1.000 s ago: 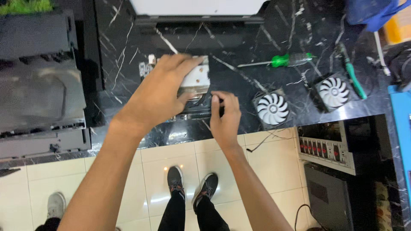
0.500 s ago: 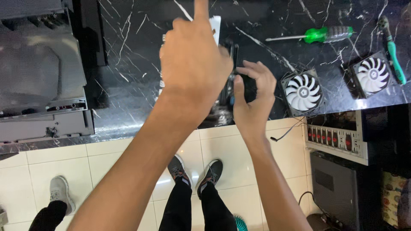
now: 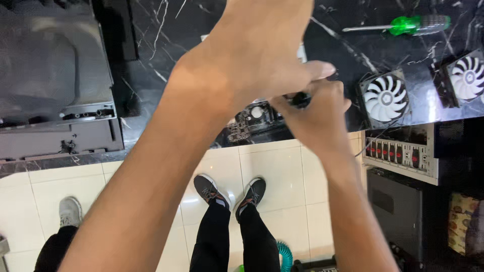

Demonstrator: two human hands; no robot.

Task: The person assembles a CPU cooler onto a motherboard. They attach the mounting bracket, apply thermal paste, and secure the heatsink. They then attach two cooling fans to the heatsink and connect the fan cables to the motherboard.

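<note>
grey case panel (image 3: 50, 100) flat at bench (image 3: 151, 45) left | left hand (image 3: 262, 55) now raised close to camera, grip not discernible | circuit board (image 3: 249, 121) at bench edge, beneath | right hand (image 3: 315, 108) pinching small black part (image 3: 301, 99) | white-bladed fans (image 3: 385, 98), green screwdriver (image 3: 403, 25) rightward

Head view, steeply downward, close

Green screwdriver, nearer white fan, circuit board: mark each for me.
green screwdriver (image 3: 409, 25), head view, on its green handle.
nearer white fan (image 3: 386, 98), head view, on its hub.
circuit board (image 3: 249, 121), head view, on its exposed middle.
</note>
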